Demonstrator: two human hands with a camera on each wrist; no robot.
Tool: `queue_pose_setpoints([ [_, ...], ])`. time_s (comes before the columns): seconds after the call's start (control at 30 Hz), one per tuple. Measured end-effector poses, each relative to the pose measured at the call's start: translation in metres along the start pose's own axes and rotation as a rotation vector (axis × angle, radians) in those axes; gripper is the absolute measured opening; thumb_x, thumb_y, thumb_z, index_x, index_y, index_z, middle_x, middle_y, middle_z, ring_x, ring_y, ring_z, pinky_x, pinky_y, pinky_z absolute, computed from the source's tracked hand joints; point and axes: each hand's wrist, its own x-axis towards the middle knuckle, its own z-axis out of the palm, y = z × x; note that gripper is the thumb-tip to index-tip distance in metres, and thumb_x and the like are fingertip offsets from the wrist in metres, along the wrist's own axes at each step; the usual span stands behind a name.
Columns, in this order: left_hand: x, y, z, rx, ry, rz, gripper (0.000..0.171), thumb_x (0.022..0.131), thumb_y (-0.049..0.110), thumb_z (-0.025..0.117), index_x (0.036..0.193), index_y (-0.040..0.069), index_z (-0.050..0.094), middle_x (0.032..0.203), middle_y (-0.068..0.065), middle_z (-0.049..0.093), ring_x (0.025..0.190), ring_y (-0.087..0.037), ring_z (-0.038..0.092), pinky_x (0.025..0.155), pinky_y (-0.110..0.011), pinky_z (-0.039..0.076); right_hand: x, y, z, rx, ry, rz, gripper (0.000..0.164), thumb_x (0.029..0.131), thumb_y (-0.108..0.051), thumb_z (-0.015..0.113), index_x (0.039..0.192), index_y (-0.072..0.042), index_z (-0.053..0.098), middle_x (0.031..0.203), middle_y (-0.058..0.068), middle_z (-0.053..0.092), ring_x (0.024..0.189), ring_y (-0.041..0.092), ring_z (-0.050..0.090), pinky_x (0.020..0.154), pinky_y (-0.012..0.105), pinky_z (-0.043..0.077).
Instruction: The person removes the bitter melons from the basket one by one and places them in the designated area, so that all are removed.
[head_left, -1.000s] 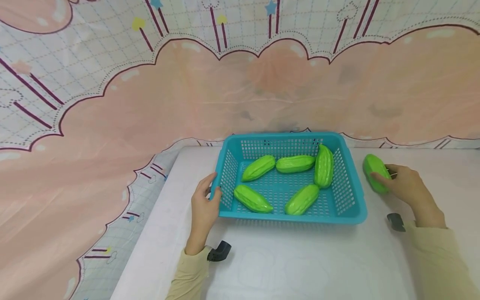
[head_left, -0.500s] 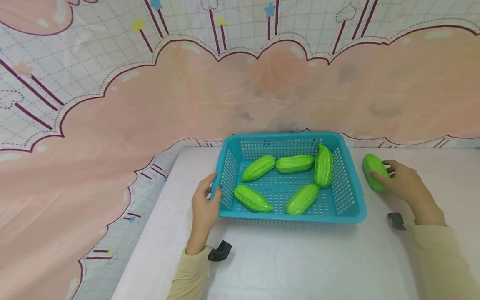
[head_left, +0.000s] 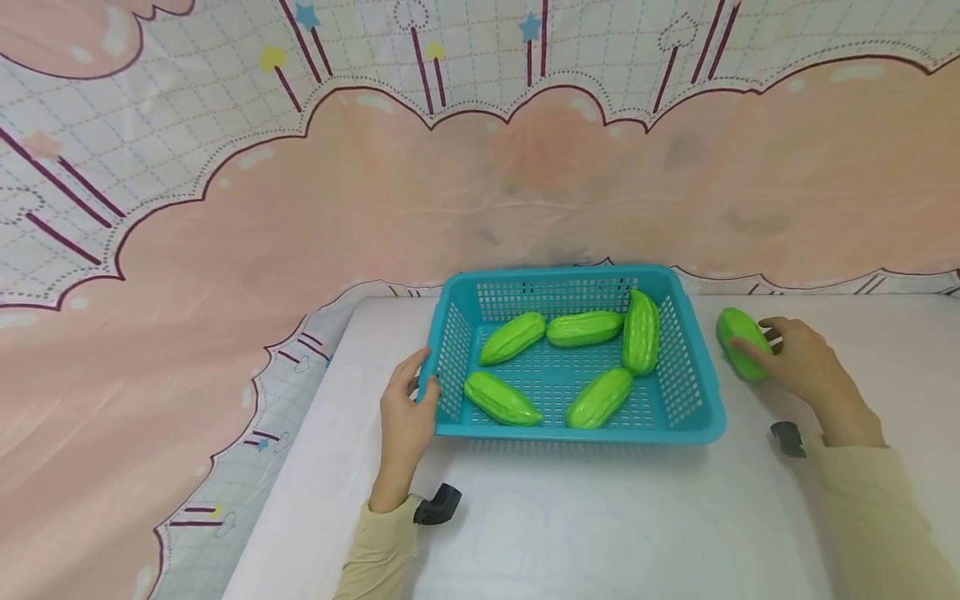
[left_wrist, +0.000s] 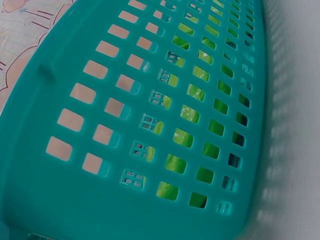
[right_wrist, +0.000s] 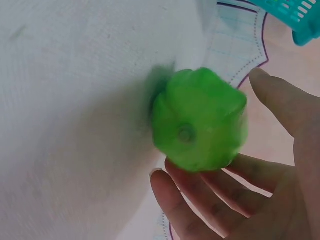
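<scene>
A blue-green plastic basket [head_left: 562, 436] stands on the white table with several bright green bitter melons inside, among them an upright one [head_left: 641, 333] near its right wall. My left hand [head_left: 405, 417] holds the basket's left rim, thumb and fingers at its edge. The left wrist view shows only the perforated basket wall [left_wrist: 115, 120], not the hand. To the right of the basket lies another bitter melon [head_left: 742, 343]. My right hand [head_left: 806, 358] is around it, fingers extended along one side; in the right wrist view the thumb [right_wrist: 280, 100] stands slightly apart from the melon [right_wrist: 200, 120].
A pink and white patterned cloth [head_left: 450, 192] hangs behind the table and down its left side. White tabletop [head_left: 600, 517] stretches in front of the basket. Black wrist cameras [head_left: 437, 505] sit at both sleeves.
The whole head view shifts slightly left. Both hands, the basket and the melons keep their places relative to one another.
</scene>
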Motion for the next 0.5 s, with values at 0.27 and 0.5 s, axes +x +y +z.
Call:
queue_pose_setpoints([
  [0.27,-0.0007,0.0007,0.0002,-0.009,0.006,-0.001,0.043,0.096,0.003,0.055,0.139,0.005,0.056,0.144,-0.012,0.053,0.114,-0.032,0.061,0.09,-0.049,0.055,-0.0001,0.0003,-0.0019,-0.061,-0.024,0.01,0.081,0.099,-0.052,0.051,0.133,0.02,0.039,0.119,0.04,0.045,0.106,0.055,0.049,0.084,0.068,0.044],
  [0.5,-0.0006,0.0006,0.0001,-0.01,0.003,-0.003,0.044,0.096,0.003,0.054,0.139,0.005,0.056,0.145,-0.012,0.052,0.116,-0.033,0.06,0.093,-0.049,0.054,-0.001,-0.0026,-0.0071,-0.095,-0.008,0.013,0.082,0.098,-0.053,0.052,0.134,0.02,0.038,0.12,0.04,0.043,0.108,0.057,0.045,0.086,0.071,0.043],
])
